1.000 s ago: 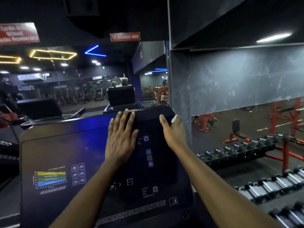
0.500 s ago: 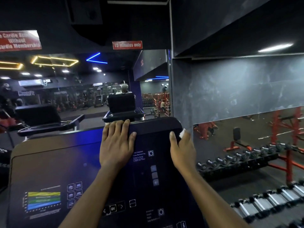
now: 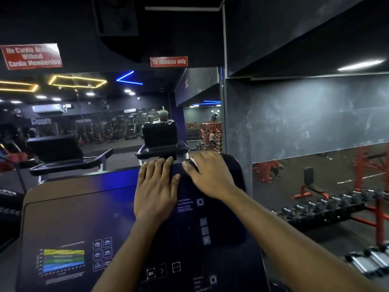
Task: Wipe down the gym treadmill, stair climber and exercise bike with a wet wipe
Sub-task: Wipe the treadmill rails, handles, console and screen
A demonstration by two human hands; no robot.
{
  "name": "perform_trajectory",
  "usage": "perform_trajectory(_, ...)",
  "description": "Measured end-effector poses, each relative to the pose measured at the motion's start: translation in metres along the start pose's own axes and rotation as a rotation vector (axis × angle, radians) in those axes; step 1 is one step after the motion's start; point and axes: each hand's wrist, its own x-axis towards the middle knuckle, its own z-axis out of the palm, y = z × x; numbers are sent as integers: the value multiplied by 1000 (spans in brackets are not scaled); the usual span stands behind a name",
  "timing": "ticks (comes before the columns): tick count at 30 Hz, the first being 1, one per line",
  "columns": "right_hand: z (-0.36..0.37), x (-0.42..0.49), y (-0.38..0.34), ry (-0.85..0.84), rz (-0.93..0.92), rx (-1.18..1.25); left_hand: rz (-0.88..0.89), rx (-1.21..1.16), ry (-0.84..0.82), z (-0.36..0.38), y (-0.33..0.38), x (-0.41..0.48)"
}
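Note:
The cardio machine's dark console [image 3: 84, 207], with a coloured graph and touch buttons, fills the lower middle of the head view. My left hand [image 3: 155, 192] lies flat on the console's upper face, its fingertips at the top edge. Just to the right, my right hand [image 3: 210, 175] rests spread over the top edge and presses the white wet wipe [image 3: 193, 161] against it. Only a sliver of the wipe shows beside the index finger. The two hands nearly touch.
A wall mirror [image 3: 105, 127] ahead reflects other cardio machines and the gym floor. A grey pillar [image 3: 237, 123] stands right behind the console. At the right, a red rack of dumbbells [image 3: 315, 207] runs along the floor, with more dumbbells [image 3: 366, 262] nearer.
My right hand has slid left with the wipe from the console's top right corner along the top edge, ending next to my left hand. The left hand has stayed flat on the console.

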Motion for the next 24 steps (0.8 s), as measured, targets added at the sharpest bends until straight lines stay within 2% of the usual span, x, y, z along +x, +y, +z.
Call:
perform_trajectory(3, -6, -7, 2, 2, 72, 286, -21, -76, 3, -11, 2, 2)
perform_trajectory(6, -15, -10, 13, 50, 178, 620, -123, -232, 13, -24, 16, 23)
perform_trajectory(9, -15, -8, 16, 152, 208, 844, -49, -472, -166, -25, 45, 53)
perform_trajectory(11, -9, -11, 20, 287, 248, 981, 23, -428, -319, -19, 63, 66)
perform_trajectory(12, -6, -14, 23, 375, 304, 969, 51, -338, -344, -15, 68, 68)
perform_trajectory(14, 3, -22, 32, 527, 501, 720, 72, -172, -313, -11, 69, 65)
perform_trajectory(15, 9, -26, 37, 534, 608, 537, 63, -110, -278, -10, 67, 61)
perform_trajectory(17, 17, -29, 41, 413, 730, 246, 33, -17, -181, -11, 56, 55)
perform_trajectory(20, 18, -27, 38, 372, 769, 133, 7, 15, -74, -19, 28, 50)
perform_trajectory(24, 20, -28, 36, 401, 760, 100, -54, -144, -301, -18, 60, 67)
